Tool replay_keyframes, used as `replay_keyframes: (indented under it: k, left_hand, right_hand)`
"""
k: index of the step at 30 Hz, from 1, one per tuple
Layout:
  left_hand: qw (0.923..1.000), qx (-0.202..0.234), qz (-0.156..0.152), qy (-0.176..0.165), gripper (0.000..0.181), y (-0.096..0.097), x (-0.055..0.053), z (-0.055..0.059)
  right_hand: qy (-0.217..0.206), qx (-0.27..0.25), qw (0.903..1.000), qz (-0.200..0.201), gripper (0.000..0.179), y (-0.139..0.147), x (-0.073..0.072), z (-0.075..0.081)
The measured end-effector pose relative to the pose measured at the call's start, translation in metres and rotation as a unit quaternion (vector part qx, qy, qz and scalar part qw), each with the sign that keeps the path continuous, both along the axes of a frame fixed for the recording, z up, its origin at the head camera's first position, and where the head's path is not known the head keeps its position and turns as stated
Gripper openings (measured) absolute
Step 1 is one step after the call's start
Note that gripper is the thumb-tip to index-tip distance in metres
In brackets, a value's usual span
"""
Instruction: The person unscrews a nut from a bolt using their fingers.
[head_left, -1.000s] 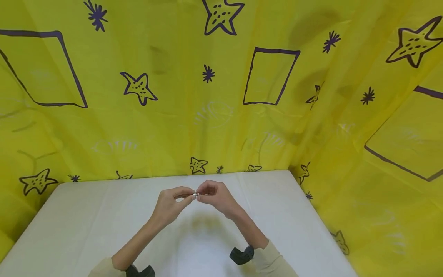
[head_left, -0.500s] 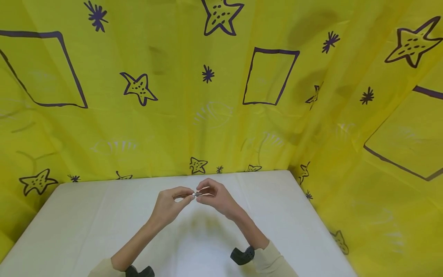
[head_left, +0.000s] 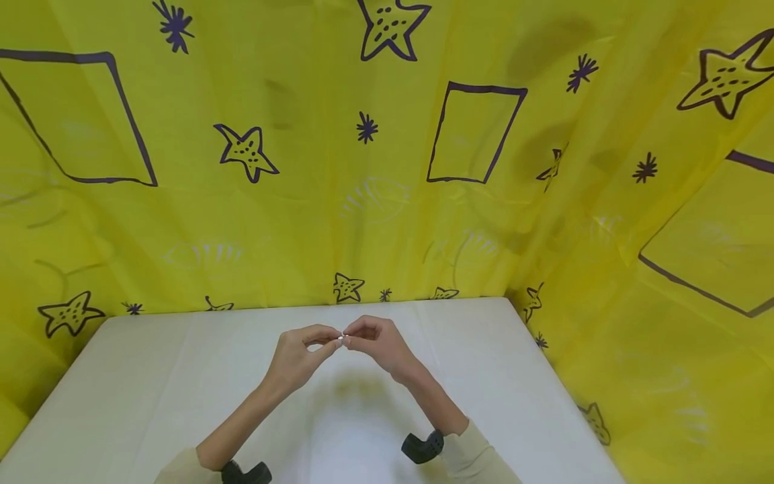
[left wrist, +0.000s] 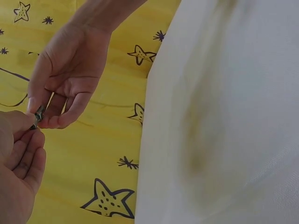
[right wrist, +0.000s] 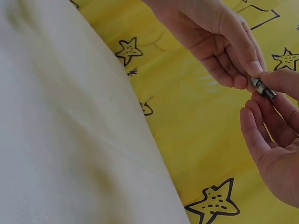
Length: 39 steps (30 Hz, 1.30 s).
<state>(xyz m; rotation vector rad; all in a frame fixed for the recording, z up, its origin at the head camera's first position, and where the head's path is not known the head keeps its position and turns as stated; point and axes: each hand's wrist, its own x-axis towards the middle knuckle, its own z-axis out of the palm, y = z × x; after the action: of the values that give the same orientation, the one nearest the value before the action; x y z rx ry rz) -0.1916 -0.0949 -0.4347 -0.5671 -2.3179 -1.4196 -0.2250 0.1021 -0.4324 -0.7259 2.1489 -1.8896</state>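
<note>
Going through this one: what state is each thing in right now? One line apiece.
white table: faintly creased
threaded metal part: held raised off the table
left hand: pinching the part
right hand: pinching the part
yellow curtain: hanging, lightly wrinkled

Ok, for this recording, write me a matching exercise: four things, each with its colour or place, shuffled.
1. bolt
2. table
3. curtain
4. sleeves

A. yellow, with dark patterns
B. pale beige, at the head view's bottom edge
C. between the fingertips of the left hand and right hand
D. white, beneath the hands

Pairs: 1-C, 2-D, 3-A, 4-B
</note>
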Motion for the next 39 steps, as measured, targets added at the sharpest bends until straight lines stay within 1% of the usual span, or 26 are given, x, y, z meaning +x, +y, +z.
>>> replay_keyframes:
  k: [4,9,13,17,22,25,29,31,34,37,39]
  left_hand:
    - [1.0000,0.005,-0.006,-0.001,0.010,0.001,-0.001,-0.001]
    - [0.9998,0.015,-0.014,-0.003,0.009,0.003,-0.002,0.000]
    - [0.9996,0.019,-0.017,-0.008,0.011,0.006,-0.003,0.001]
    - [0.9996,0.017,-0.019,-0.008,0.010,0.009,-0.005,0.000]
    - [0.9998,0.013,-0.014,-0.010,0.009,0.010,-0.006,-0.001]
    - [0.9997,0.015,-0.014,-0.014,0.010,0.011,-0.006,-0.001]
    - [0.9996,0.014,-0.016,-0.017,0.011,0.013,-0.007,-0.001]
    - [0.9997,0.011,-0.017,-0.014,0.011,0.013,-0.007,0.000]
    - [0.9997,0.008,-0.020,-0.009,0.011,0.013,-0.007,0.001]
    - [0.9997,0.010,-0.022,-0.005,0.011,0.013,-0.008,0.002]
    - [0.9997,0.011,-0.023,-0.003,0.011,0.013,-0.009,0.002]
  right_hand:
    - [0.006,-0.005,1.0000,0.001,0.015,0.003,-0.001,0.000]
    - [-0.007,-0.015,0.9999,0.002,0.014,0.005,-0.001,0.002]
    - [-0.007,-0.018,0.9998,0.006,0.014,0.006,0.001,0.004]
    - [-0.012,-0.016,0.9998,0.007,0.019,0.010,0.001,0.004]
    - [-0.031,-0.010,0.9994,-0.012,0.027,0.015,0.000,0.004]
    - [-0.043,0.003,0.9987,-0.029,0.027,0.014,-0.001,0.004]
    - [-0.055,0.015,0.9978,-0.034,0.024,0.013,-0.002,0.004]
    - [-0.050,0.014,0.9982,-0.030,0.020,0.013,-0.002,0.004]
    - [-0.028,0.011,0.9993,-0.024,0.016,0.014,-0.002,0.006]
    - [-0.006,0.007,0.9997,-0.022,0.015,0.014,-0.001,0.008]
    - [0.001,0.004,0.9997,-0.022,0.014,0.014,-0.001,0.010]
